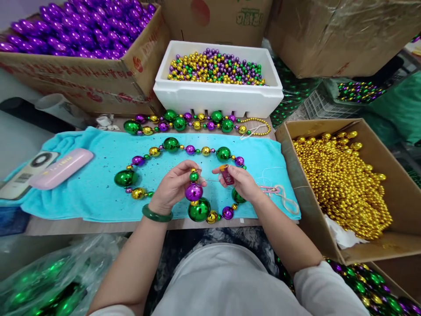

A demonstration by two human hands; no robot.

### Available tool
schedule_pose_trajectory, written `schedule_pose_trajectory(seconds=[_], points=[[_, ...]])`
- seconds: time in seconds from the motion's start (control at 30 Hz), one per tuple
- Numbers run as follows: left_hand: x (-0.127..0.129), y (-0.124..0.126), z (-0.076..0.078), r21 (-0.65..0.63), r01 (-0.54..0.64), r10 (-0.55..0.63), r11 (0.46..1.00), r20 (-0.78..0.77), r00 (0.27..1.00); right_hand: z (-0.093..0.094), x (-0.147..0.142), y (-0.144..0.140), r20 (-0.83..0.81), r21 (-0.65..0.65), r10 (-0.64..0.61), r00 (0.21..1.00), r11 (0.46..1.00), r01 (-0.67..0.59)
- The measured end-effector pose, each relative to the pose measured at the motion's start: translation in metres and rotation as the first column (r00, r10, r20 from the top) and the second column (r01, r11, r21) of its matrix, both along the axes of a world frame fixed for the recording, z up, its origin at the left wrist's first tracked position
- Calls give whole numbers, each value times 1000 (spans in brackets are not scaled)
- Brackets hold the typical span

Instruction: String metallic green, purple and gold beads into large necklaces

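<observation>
A string of large green, purple and gold beads (171, 144) lies in a loop on a turquoise towel (98, 197). My left hand (174, 182) is closed on one end of it, beside a small green bead. A purple bead and a big green bead (199, 210) hang below those fingers. My right hand (241, 180) grips a small dark red lighter (227, 176) with an orange top, tilted towards my left hand. A thin thread seems to stretch between the two hands. Right of my right hand, a pink tool (270, 189) with a white cord lies on the towel.
Behind the towel lies another bead string (179, 123). Further back stands a white foam box (217, 98) of small beads. Cardboard boxes hold purple beads (82, 30) at left and gold bead chains (342, 188) at right. A pink case (62, 169) rests at the towel's left.
</observation>
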State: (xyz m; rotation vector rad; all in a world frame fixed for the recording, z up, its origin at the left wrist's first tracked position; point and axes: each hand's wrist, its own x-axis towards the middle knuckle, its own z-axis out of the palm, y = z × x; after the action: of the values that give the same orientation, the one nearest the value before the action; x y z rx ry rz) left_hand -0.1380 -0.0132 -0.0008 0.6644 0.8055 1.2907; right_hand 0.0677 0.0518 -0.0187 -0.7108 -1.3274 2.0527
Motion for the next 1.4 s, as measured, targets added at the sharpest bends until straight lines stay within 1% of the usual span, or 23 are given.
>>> schedule_pose_trajectory(seconds=[0.1,0.2,0.3,0.43,0.5,0.57,0.7,0.83,1.1,1.3,1.4], points=[[8,-1,-7,-19,-6,7,1000,21,1000,2,-6,-3,-8,25,-31,999,999,31],[12,-5,-11,6,21,-21,1000,30,999,5,-7,-8,-5,65,-20,1000,998,20],[12,-10,-10,48,62,-63,997,14,998,11,-6,-14,16,86,16,1000,996,-17],[15,-12,-8,51,106,-106,993,-3,994,17,-3,-16,53,151,0,999,989,-8],[16,-12,-8,46,129,-129,991,10,992,16,-2,-16,75,177,7,997,984,-20],[18,-11,-9,48,140,-142,989,25,990,14,-2,-15,92,168,12,996,985,-27],[22,-9,-13,46,119,-121,992,39,992,9,-5,-16,111,150,-46,993,988,29],[26,-10,-15,32,99,-100,995,25,995,11,-10,-20,133,158,-127,983,982,106],[29,-10,-17,34,93,-94,995,28,995,10,-13,-21,136,186,-180,974,970,154],[31,-9,-15,12,107,-107,994,31,994,9,-10,-20,153,299,-133,979,951,82],[32,-10,-15,3,100,-100,995,43,994,8,-8,-19,186,370,-120,975,928,44]])
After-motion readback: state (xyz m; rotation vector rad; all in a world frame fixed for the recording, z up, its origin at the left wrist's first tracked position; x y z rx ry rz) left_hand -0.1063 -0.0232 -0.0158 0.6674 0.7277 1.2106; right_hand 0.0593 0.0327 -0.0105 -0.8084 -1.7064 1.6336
